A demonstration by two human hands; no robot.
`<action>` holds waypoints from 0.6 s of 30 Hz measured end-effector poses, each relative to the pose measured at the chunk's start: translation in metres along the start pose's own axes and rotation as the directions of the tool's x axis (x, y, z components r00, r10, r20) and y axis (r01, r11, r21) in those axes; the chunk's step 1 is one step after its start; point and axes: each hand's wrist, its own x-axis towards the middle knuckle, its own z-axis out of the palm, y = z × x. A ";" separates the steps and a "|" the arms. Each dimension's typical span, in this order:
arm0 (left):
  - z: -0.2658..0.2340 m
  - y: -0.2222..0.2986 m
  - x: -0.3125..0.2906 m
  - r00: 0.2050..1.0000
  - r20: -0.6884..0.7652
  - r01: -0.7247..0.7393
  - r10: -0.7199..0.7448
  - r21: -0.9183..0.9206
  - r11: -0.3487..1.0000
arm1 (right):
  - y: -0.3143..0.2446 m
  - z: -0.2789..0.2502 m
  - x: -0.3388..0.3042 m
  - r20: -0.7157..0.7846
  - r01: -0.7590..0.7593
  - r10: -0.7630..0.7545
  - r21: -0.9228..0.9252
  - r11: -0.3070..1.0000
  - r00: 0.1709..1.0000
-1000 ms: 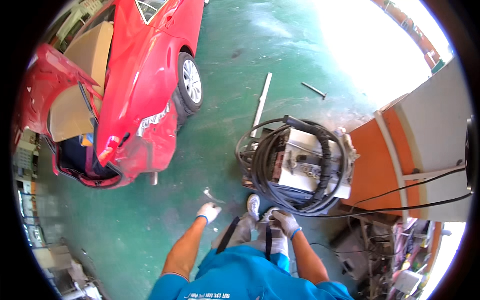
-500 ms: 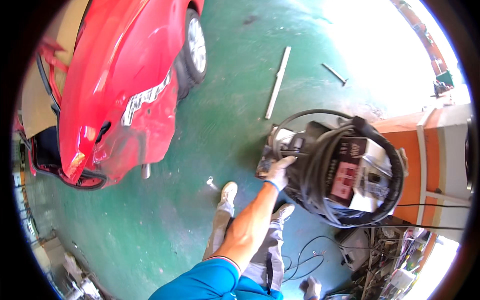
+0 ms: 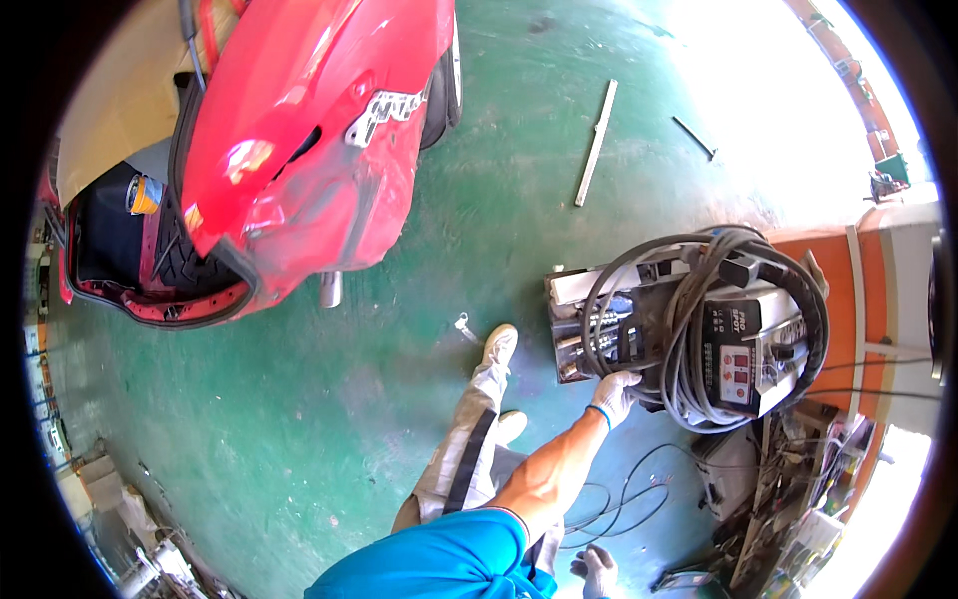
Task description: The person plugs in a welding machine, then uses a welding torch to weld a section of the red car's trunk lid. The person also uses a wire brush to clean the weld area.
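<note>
Left hand: well clear of the machine a second ago, now at its near side; right hand, a second ago in front of the thigh, now hangs low at the bottom of the view.

Position: boxy machine is on the green floor, right of centre, apart from the red car. Dark cable coil lies looped over it; open tray with metal tools forms its left end.

Hands: left glove touches the near edge where tray and cable loops meet; fingertips partly hidden, so cannot tell whether they close on frame or cable. Right glove is empty as far as seen, fingers loosely curled and apart.

Handling (judged): machine probably heavy and rigid; coil springy, bulky, liable to slide or snag. Loose tools may rattle. Control panel looks the fragile part. Best hold: solid frame at the tray end, clear of loops. Thin cable curls on the floor nearby; possible catch.
</note>
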 end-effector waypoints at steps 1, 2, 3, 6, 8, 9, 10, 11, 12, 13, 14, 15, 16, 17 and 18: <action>-0.013 -0.009 -0.012 0.999 0.052 -0.013 0.016 -0.042 0.999 | 0.007 0.002 -0.005 0.003 0.034 -0.034 0.009 0.999 0.999; -0.025 -0.014 -0.024 0.999 0.043 -0.001 0.004 -0.088 0.996 | 0.017 0.007 -0.015 -0.031 0.023 -0.022 0.026 0.999 0.999; -0.037 -0.018 -0.036 0.999 0.034 0.014 -0.010 -0.133 0.991 | 0.032 0.003 -0.019 -0.050 0.052 -0.052 -0.003 0.999 0.997; -0.082 -0.022 -0.072 0.998 0.063 0.013 0.003 -0.245 0.969 | 0.125 -0.006 -0.034 -0.164 0.064 -0.042 0.130 0.989 0.986; -0.099 -0.005 -0.104 0.996 0.076 0.058 -0.040 -0.245 0.968 | 0.203 0.000 -0.048 -0.235 0.016 0.038 0.225 0.974 0.971; -0.113 0.008 -0.116 0.996 0.088 0.048 -0.027 -0.245 0.968 | 0.239 0.004 -0.055 -0.252 0.000 0.065 0.250 0.968 0.966; -0.118 0.019 -0.132 0.995 0.094 0.051 -0.030 -0.238 0.970 | 0.280 0.006 -0.057 -0.207 -0.049 0.116 0.304 0.951 0.972; -0.124 0.032 -0.150 0.995 0.095 0.051 -0.030 -0.232 0.971 | 0.317 0.014 -0.062 -0.154 -0.102 0.166 0.353 0.930 0.974; -0.131 0.045 -0.168 0.997 0.079 0.042 -0.025 -0.213 0.976 | 0.342 0.031 -0.072 -0.189 -0.101 0.186 0.388 0.916 0.964; -0.134 0.060 -0.187 0.999 0.037 0.040 -0.034 -0.193 0.980 | 0.355 0.053 -0.084 -0.197 -0.111 0.199 0.383 0.917 0.960; -0.138 0.076 -0.206 0.999 -0.006 0.037 -0.039 -0.173 0.984 | 0.368 0.074 -0.097 -0.204 -0.122 0.211 0.376 0.918 0.956; -0.144 0.092 -0.225 0.998 -0.050 0.039 -0.048 -0.154 0.987 | 0.375 0.097 -0.115 -0.215 -0.135 0.226 0.372 0.919 0.950; -0.158 0.106 -0.240 0.993 -0.098 0.059 -0.069 -0.102 0.993 | 0.371 0.111 -0.133 -0.159 -0.153 0.191 0.226 0.962 0.969; -0.171 0.124 -0.252 1.000 -0.014 0.026 -0.027 -0.075 0.997 | 0.366 0.131 -0.143 -0.148 -0.130 0.159 0.185 0.974 0.976; -0.186 0.142 -0.258 0.999 0.028 0.032 -0.030 -0.063 0.998 | 0.357 0.146 -0.155 -0.142 -0.104 0.125 0.142 0.984 0.982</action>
